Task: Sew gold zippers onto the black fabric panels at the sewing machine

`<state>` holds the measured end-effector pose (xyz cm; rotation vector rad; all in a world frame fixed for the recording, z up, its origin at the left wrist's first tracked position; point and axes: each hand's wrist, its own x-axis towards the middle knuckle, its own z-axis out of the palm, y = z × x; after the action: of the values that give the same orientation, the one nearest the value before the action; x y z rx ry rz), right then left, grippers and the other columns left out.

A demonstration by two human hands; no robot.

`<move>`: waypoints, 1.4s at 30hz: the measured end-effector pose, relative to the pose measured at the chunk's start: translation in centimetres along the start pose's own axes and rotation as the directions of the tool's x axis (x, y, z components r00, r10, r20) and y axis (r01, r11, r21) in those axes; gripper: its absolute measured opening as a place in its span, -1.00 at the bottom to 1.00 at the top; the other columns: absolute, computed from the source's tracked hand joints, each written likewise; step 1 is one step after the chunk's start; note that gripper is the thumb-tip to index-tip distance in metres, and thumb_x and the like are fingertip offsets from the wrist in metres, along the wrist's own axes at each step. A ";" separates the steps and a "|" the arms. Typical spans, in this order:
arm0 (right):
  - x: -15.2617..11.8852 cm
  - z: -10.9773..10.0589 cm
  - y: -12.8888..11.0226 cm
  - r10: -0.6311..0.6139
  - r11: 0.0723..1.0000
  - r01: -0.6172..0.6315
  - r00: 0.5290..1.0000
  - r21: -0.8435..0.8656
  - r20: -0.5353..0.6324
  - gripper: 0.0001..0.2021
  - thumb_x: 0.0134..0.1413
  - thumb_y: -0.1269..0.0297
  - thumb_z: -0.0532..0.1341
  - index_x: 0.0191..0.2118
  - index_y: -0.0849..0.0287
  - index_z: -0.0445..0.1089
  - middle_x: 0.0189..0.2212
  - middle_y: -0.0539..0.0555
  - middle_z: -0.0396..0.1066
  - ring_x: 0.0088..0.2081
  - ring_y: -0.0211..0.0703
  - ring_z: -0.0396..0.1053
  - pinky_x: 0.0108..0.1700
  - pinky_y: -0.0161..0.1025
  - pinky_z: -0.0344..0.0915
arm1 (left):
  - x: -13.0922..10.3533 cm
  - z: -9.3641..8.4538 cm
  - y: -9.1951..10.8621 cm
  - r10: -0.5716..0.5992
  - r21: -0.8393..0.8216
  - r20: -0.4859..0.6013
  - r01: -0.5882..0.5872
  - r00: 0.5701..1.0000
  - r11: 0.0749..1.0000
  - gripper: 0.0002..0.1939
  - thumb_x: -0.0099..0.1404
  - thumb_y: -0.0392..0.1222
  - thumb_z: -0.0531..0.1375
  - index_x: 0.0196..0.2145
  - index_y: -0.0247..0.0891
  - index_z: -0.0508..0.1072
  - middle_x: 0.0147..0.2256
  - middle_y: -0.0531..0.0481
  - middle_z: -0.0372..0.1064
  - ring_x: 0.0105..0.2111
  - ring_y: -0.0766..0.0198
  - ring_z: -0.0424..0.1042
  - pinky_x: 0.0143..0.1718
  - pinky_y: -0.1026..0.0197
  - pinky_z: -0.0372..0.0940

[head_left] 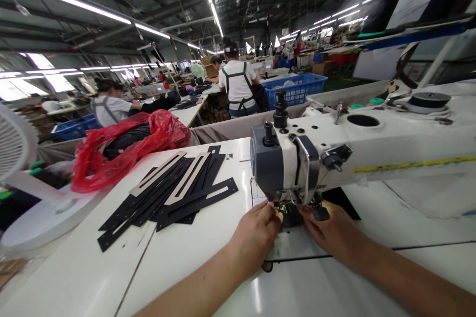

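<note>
A white and grey sewing machine (273,166) stands on the white table. Under its needle area lies a small black piece (292,216). My left hand (258,233) is at the left side of this piece, fingers closed together at its edge. On the other side, my right hand (329,225) reaches beneath the machine head, its fingers closed at the right edge of the piece. Another black piece (340,202) shows behind my right hand. To the left of the machine, black strips with slots (203,200) lie in an overlapping pile, with beige slotted strips (188,177) among them.
A red plastic bag (167,131) holding dark material sits at the table's back left, beside a white fan (17,148). Behind the table are a blue basket (293,90) and people at other workstations. A thread spool (428,101) rests on the machine's right.
</note>
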<state>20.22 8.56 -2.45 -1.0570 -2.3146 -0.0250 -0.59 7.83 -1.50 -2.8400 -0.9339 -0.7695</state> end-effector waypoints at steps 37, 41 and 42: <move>0.0 1.6 2.1 -0.011 0.998 0.011 1.000 -0.063 0.004 -0.69 0.16 0.33 -0.06 -0.44 0.19 0.38 -0.47 0.16 0.46 -0.40 -0.05 0.44 -0.33 -0.17 0.37 | -0.3 1.0 -1.0 -0.034 0.018 -0.032 0.035 0.999 0.999 -0.85 0.31 -0.37 0.03 -0.29 -0.31 0.41 -0.26 -0.09 0.39 -0.15 0.20 0.37 0.05 0.10 0.21; -0.2 1.9 2.5 0.004 0.997 -0.003 1.000 -0.073 0.005 -0.70 0.14 0.35 -0.05 -0.45 0.18 0.39 -0.45 0.15 0.48 -0.43 -0.07 0.44 -0.37 -0.20 0.36 | -0.3 1.6 -1.0 -0.067 0.042 -0.065 0.070 0.996 0.997 -0.84 0.32 -0.35 0.04 -0.34 -0.31 0.41 -0.30 -0.06 0.41 -0.20 0.23 0.39 0.08 0.08 0.17; -0.3 2.1 2.6 0.006 0.997 -0.006 1.000 -0.078 0.002 -0.71 0.14 0.35 -0.05 -0.44 0.18 0.40 -0.44 0.15 0.48 -0.43 -0.08 0.45 -0.37 -0.21 0.36 | -0.3 1.7 -1.0 -0.076 0.047 -0.072 0.080 0.995 0.996 -0.84 0.32 -0.34 0.05 -0.36 -0.31 0.41 -0.31 -0.05 0.41 -0.22 0.24 0.40 0.08 0.08 0.17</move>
<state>21.11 10.66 -4.84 -1.1026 -2.3295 -0.1123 -0.61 8.84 -3.21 -2.7300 -1.0439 -0.8357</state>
